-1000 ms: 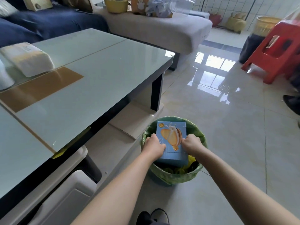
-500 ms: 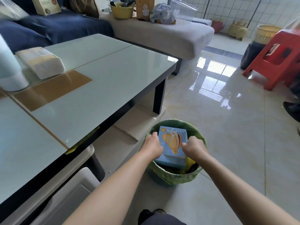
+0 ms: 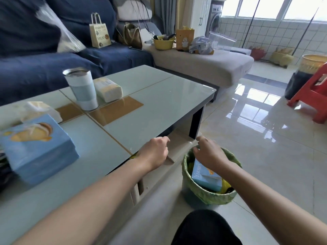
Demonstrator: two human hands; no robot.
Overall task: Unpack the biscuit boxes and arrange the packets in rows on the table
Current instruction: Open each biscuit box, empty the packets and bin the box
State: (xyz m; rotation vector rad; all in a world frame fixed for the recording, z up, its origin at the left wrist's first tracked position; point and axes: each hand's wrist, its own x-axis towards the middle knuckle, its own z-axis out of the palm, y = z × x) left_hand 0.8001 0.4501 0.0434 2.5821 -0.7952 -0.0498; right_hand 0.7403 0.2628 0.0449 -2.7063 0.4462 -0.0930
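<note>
Cardboard box [image 3: 206, 175] in woven bin [image 3: 212, 195], glossy glass table [image 3: 159, 103]

— Over there, glossy pale floor tiles [image 3: 265, 147], mirroring bright windows [image 3: 261, 7].
— Behind, a white tiled wall [image 3: 265, 32] under the panes.
— At left, a dark blue sofa [image 3: 53, 68], joined to a grey chaise [image 3: 203, 64].
— Nearer, a glass-topped worktop [image 3: 159, 96] with tan inlays and dark legs.
— Far right, a red plastic stool [image 3: 313, 96], beside a woven yellow basket [image 3: 313, 63].
</note>
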